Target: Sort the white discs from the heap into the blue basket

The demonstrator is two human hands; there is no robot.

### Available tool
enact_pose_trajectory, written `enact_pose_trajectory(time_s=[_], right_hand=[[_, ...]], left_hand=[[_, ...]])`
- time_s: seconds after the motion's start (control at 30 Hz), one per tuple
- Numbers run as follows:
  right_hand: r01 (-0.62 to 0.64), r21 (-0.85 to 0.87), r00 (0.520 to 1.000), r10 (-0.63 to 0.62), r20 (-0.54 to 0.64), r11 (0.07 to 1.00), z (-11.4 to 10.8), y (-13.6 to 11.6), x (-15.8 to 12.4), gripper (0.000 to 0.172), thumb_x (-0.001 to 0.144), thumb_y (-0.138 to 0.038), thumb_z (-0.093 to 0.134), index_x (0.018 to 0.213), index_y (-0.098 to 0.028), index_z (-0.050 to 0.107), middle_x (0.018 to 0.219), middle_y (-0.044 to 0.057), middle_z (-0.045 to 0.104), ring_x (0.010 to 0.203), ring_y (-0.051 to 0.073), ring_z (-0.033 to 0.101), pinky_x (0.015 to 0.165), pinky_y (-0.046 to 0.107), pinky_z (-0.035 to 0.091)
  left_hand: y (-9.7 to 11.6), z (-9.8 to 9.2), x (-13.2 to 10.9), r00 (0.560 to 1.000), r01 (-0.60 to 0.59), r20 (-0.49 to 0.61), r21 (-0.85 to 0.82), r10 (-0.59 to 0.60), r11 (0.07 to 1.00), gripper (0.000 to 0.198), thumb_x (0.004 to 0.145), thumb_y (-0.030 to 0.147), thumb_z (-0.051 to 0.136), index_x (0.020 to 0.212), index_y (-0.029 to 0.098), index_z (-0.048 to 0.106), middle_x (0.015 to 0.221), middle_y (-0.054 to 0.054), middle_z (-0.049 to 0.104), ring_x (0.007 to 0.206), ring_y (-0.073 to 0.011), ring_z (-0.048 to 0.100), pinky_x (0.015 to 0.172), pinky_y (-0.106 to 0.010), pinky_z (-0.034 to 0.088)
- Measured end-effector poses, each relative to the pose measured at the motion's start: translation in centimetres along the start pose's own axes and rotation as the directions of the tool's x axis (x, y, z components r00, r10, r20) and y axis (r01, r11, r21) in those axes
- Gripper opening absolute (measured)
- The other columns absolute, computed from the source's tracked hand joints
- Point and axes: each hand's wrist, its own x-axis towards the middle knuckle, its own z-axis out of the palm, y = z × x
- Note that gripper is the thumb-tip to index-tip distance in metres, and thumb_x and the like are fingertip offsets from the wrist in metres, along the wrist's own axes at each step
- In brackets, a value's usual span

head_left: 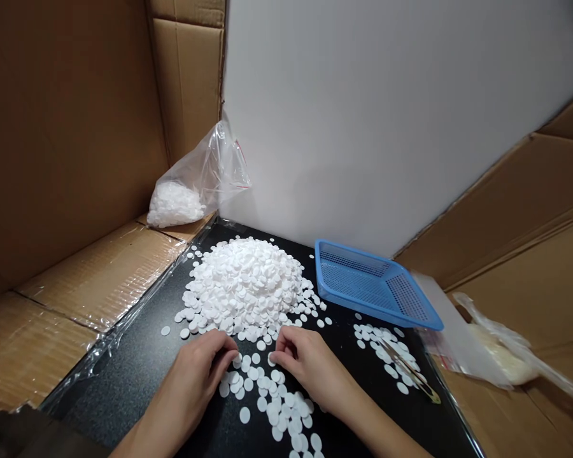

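Note:
A large heap of small white round discs (248, 286) lies on the black tabletop, just beyond both hands. At its near edge my left hand (203, 362) is closed in a pinch, with a white disc (237, 359) showing at its fingertips. My right hand (308, 362), also pinched, has another white disc (272, 359) between thumb and forefinger. Below and between the hands, loose discs (279, 404) spread in a band toward the near edge of the table. Curled fingers hide part of what each hand grips.
An empty blue plastic basket (379, 308) stands at the back right. Nearer, metal tweezers or scissors (410, 372) lie over a smaller group of discs (386, 346). A clear bag of white pieces (176, 202) sits at the back left; another bag (501, 356) lies right. Cardboard walls (67, 127) surround the table.

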Motion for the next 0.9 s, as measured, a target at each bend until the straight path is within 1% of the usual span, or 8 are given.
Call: enact_pose_trajectory(time_s=[0.1, 0.17, 0.33, 0.4, 0.5, 0.67, 0.77, 0.9], right_hand=[[0.177, -0.048, 0.982, -0.180, -0.057, 0.983, 0.7, 0.2, 0.2, 0.015, 0.089, -0.006, 0.063, 0.082, -0.019, 0.062, 0.083, 0.000, 0.063, 0.076, 0.016, 0.060, 0.067, 0.025, 0.044], [0.265, -0.099, 0.958, -0.273, -0.082, 0.959, 1.4, 0.4, 0.4, 0.013, 0.090, -0.005, 0.062, 0.088, -0.018, 0.064, 0.089, 0.003, 0.064, 0.081, 0.018, 0.062, 0.072, 0.027, 0.047], [0.326, -0.156, 0.932, -0.345, -0.114, 0.932, 2.1, 1.0, 0.7, 0.014, 0.091, -0.006, 0.062, 0.085, -0.018, 0.066, 0.086, 0.004, 0.065, 0.079, 0.019, 0.063, 0.071, 0.029, 0.049], [0.322, -0.131, 0.934, -0.337, -0.119, 0.938, 1.9, 0.9, 0.8, 0.015, 0.091, -0.006, 0.062, 0.084, -0.018, 0.066, 0.085, 0.004, 0.065, 0.079, 0.019, 0.063, 0.071, 0.028, 0.049], [0.285, -0.069, 0.948, -0.291, -0.128, 0.956, 1.5, 0.3, 0.7, 0.016, 0.090, -0.006, 0.061, 0.080, -0.018, 0.065, 0.083, 0.003, 0.065, 0.077, 0.018, 0.062, 0.070, 0.028, 0.048], [0.119, 0.068, 0.986, -0.110, -0.125, 0.991, 0.8, -0.2, 0.4, 0.020, 0.086, -0.009, 0.058, 0.069, -0.019, 0.061, 0.072, -0.001, 0.061, 0.065, 0.014, 0.057, 0.059, 0.024, 0.042], [0.023, 0.038, 0.997, -0.021, -0.069, 0.999, 0.5, 0.2, 0.3, 0.020, 0.083, -0.010, 0.059, 0.065, -0.019, 0.059, 0.067, -0.002, 0.058, 0.062, 0.013, 0.054, 0.056, 0.024, 0.038], [0.011, 0.006, 0.999, -0.011, -0.039, 1.000, 0.0, 0.7, 0.2, 0.018, 0.085, -0.013, 0.060, 0.067, -0.019, 0.059, 0.068, -0.002, 0.058, 0.063, 0.014, 0.053, 0.057, 0.024, 0.039]], left_hand=[[-0.2, 0.4, 0.7, 1.000, -0.011, 0.004, 0.012, 0.011, 1.000, 0.022, 0.094, 0.026, 0.048, 0.080, 0.022, 0.064, 0.075, -0.001, 0.066, 0.068, -0.0174, 0.063, 0.063, -0.025, 0.046], [-0.7, 0.1, 0.9, 0.998, -0.050, -0.048, 0.038, 0.052, 0.998, 0.023, 0.093, 0.025, 0.048, 0.080, 0.022, 0.067, 0.075, -0.001, 0.065, 0.068, -0.0178, 0.063, 0.063, -0.025, 0.046], [-2.2, -1.9, 0.2, 0.979, -0.047, -0.193, 0.063, 0.059, 0.997, 0.024, 0.095, 0.030, 0.046, 0.090, 0.025, 0.069, 0.081, -0.001, 0.065, 0.071, -0.0179, 0.064, 0.065, -0.025, 0.046], [-2.7, -2.5, -0.5, 0.985, -0.021, -0.167, 0.078, 0.034, 0.997, 0.023, 0.095, 0.031, 0.047, 0.088, 0.025, 0.068, 0.082, -0.001, 0.064, 0.071, -0.0180, 0.064, 0.064, -0.025, 0.045], [-2.9, -2.3, -1.3, 0.998, 0.017, -0.063, 0.098, -0.011, 0.995, 0.017, 0.092, 0.032, 0.053, 0.084, 0.026, 0.067, 0.082, -0.001, 0.062, 0.071, -0.0187, 0.062, 0.063, -0.026, 0.044], [-2.6, -1.0, -1.5, 0.999, 0.050, -0.021, 0.115, -0.048, 0.992, 0.013, 0.089, 0.024, 0.055, 0.079, 0.024, 0.064, 0.083, -0.003, 0.061, 0.078, -0.0220, 0.061, 0.068, -0.030, 0.045], [-2.3, -0.9, -1.4, 1.000, 0.025, 0.001, 0.111, -0.025, 0.994, 0.016, 0.092, 0.024, 0.052, 0.081, 0.023, 0.062, 0.086, -0.003, 0.062, 0.080, -0.0218, 0.060, 0.069, -0.030, 0.045], [-2.2, -1.5, -1.5, 1.000, -0.006, 0.028, 0.092, 0.004, 0.996, 0.015, 0.093, 0.022, 0.050, 0.084, 0.023, 0.061, 0.088, -0.002, 0.061, 0.078, -0.0195, 0.058, 0.069, -0.028, 0.044]])
